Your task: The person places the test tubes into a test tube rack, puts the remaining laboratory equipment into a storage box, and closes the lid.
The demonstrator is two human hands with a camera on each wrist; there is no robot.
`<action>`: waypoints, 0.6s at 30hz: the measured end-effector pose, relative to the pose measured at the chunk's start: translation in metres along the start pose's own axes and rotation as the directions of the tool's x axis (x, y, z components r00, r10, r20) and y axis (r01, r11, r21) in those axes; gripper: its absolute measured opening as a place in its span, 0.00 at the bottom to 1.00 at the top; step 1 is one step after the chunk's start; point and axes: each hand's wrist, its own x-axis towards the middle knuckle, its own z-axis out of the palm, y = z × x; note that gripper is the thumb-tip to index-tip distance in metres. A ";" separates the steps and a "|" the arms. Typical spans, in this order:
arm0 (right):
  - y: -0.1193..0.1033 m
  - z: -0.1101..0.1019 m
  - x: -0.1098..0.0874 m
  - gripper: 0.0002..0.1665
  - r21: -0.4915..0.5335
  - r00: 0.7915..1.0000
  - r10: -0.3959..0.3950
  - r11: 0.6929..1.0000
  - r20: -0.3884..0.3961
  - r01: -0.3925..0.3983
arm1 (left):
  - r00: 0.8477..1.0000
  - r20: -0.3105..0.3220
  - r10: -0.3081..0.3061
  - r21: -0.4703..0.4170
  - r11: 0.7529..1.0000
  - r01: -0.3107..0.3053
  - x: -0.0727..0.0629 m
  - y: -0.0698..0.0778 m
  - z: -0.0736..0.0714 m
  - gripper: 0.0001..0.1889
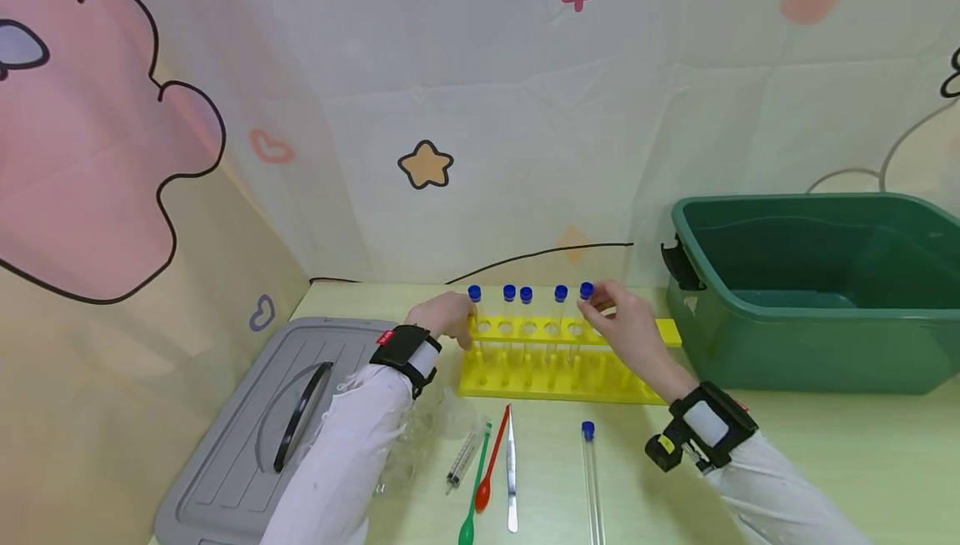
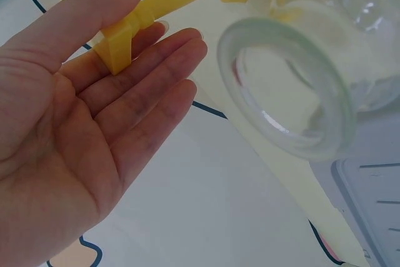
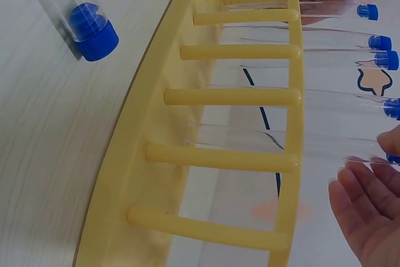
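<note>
My left hand [image 1: 446,316] holds the left end of the yellow test tube rack [image 1: 555,395], thumb and fingers on either side of its top bar in the left wrist view. At the rack's right part, my right hand [image 1: 622,324] pinches a blue-capped test tube [image 1: 587,289] near its cap. That tube stands in one of the rack's holes, its lower end among the pegs. Several more clear tubes with blue caps [image 1: 561,292] stand upright to its left. Another capped test tube [image 1: 592,487] lies on the table in front of the rack.
A syringe [image 1: 465,455], a green spoon [image 1: 478,478], a red spoon [image 1: 483,493] and tweezers [image 1: 512,470] lie before the rack. Clear glassware [image 2: 340,110] stands by my left wrist. A grey lid [image 1: 225,445] lies left; a green bin [image 1: 810,353] stands right.
</note>
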 end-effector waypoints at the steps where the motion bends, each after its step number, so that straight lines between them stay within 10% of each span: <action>1: 0.000 0.000 0.000 0.10 0.002 1.000 0.005 1.000 0.008 -0.005 | 1.000 0.000 -0.002 0.001 1.000 0.002 0.000 0.000 0.000 0.22; 18: -0.005 -0.008 -0.019 0.25 -0.026 0.996 0.079 0.997 0.042 -0.078 | 1.000 -0.001 0.006 0.002 1.000 -0.006 0.001 -0.001 0.001 0.22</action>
